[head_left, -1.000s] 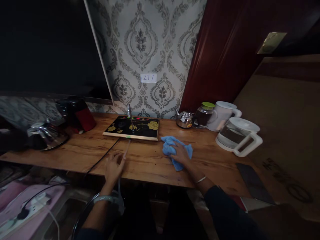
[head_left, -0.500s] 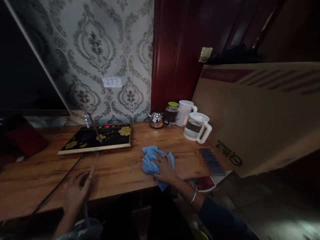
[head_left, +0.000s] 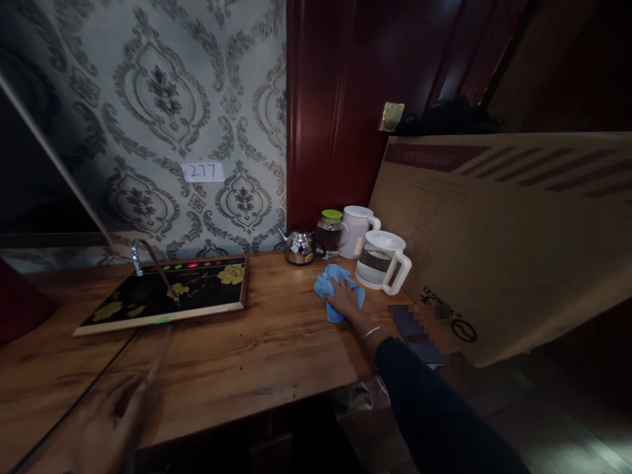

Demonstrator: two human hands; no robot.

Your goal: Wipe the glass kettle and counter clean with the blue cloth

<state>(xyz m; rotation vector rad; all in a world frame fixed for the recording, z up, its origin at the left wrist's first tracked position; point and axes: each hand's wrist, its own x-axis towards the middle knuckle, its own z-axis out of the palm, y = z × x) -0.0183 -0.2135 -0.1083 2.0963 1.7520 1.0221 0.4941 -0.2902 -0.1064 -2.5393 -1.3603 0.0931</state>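
Slid toward the kettles, right hand (head_left: 344, 300) lies flat on blue cloth (head_left: 332, 284) — left hand (head_left: 101, 431) blurred, grip unclear.

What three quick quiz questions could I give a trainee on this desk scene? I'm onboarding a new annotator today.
1. True or false: the right hand presses flat on the blue cloth.
2. Which vessel stands nearest the cloth? A) steel teapot B) clear jug with white handle C) white kettle
3. Fill in: the paper label on the wallpaper reads ___.

Key: 1 true. 2 B. 3 277.

The left hand is blurred at the wooden desk's near edge, by a thin tube.
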